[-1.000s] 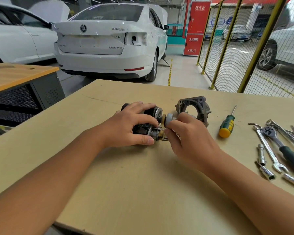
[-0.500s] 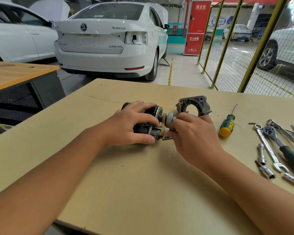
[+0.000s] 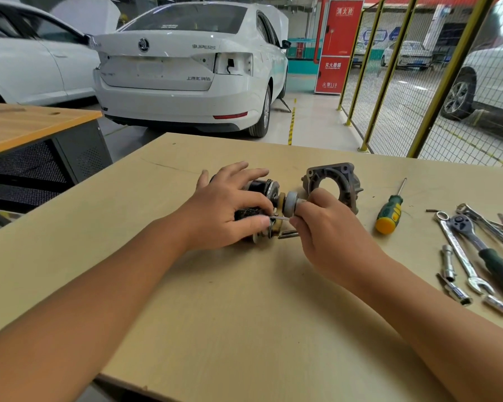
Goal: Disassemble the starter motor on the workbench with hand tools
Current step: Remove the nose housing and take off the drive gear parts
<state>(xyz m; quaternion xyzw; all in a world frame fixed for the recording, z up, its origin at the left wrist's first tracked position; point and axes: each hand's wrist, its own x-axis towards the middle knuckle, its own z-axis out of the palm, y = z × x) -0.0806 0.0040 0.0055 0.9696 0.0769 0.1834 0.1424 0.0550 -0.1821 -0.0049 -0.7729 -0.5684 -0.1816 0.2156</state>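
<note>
Two-handed, mid-surface (image 3: 244,300): left hand (image 3: 224,210) clamping starter motor (image 3: 259,187) down, right hand (image 3: 328,227) pinching thin pin (image 3: 279,218), better drawing it straight out, not levering.

Matt pale wood workbench (image 3: 244,314). Dull grey cast-metal housing (image 3: 330,178). Glossy green-and-yellow plastic screwdriver handle (image 3: 388,213). Shiny chrome ratchet (image 3: 462,227) and combination wrench (image 3: 462,259) at 3 o'clock.

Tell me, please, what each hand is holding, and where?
Left hand grips the motor around its body; right hand pinches a thin pin by its end.
</note>
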